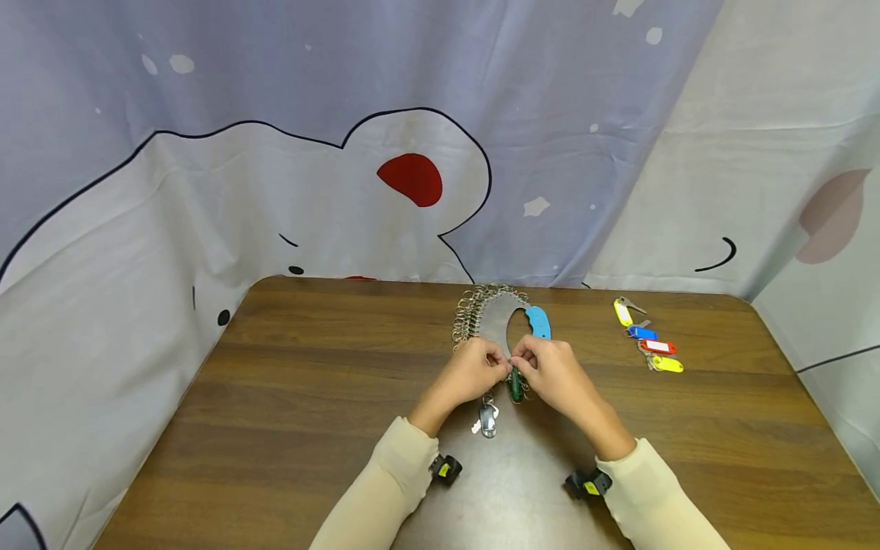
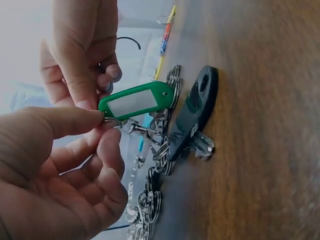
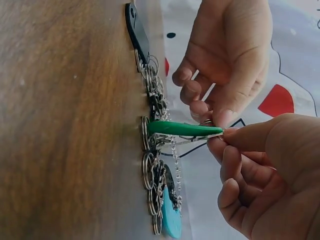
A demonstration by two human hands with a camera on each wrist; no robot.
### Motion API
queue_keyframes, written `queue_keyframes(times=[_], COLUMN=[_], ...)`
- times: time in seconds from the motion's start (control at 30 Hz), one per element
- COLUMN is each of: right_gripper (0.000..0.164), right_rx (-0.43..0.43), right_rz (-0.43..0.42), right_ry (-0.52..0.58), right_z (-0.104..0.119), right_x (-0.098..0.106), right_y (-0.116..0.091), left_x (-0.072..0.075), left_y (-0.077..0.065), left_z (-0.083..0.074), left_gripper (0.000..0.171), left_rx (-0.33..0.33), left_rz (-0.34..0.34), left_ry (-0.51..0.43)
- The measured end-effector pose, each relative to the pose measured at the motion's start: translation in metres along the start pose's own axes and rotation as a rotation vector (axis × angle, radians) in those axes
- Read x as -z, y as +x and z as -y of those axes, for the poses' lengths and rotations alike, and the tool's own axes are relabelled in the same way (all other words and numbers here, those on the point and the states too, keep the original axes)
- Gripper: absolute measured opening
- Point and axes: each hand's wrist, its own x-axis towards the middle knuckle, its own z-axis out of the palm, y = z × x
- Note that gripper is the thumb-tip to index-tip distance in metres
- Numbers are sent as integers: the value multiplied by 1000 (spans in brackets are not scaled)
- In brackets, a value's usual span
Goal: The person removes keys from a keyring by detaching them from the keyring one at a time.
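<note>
Both hands meet at one end of a green key tag (image 2: 135,102) with a white label. My left hand (image 1: 474,369) pinches the small metal ring at that end between thumb and finger. From the other side, my right hand (image 1: 550,370) pinches the tag's end beside the ring. The tag's other end points down among split rings and clips. These line the outer edge of a grey crescent-shaped plate (image 1: 493,319) with a light blue handle (image 1: 539,322). A dark key tag (image 1: 488,422) with a key hangs off the near end of the row, below my left hand.
At the right of the brown wooden table (image 1: 309,412) lie several keys with tags: a yellow tag (image 1: 622,312), a blue tag (image 1: 642,333), a red tag (image 1: 658,347) and another yellow tag (image 1: 667,364). A printed curtain (image 1: 309,191) hangs behind the table's back edge.
</note>
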Motion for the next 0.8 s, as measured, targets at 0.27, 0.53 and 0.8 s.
queue_keyframes(times=[0.27, 0.53, 0.8], right_gripper=[8, 10, 9], right_rx=[10, 31, 21], right_rz=[2, -6, -5], right_ry=[-5, -6, -24], right_z=[-2, -2, -2], right_x=[1, 2, 3], right_y=[0, 0, 0], left_x=[2, 3, 2], left_y=[0, -2, -3], left_z=[1, -3, -3], left_gripper=[11, 10, 10], left_rx=[-11, 4, 23], left_rz=[-19, -19, -18], left_ry=[6, 5, -15])
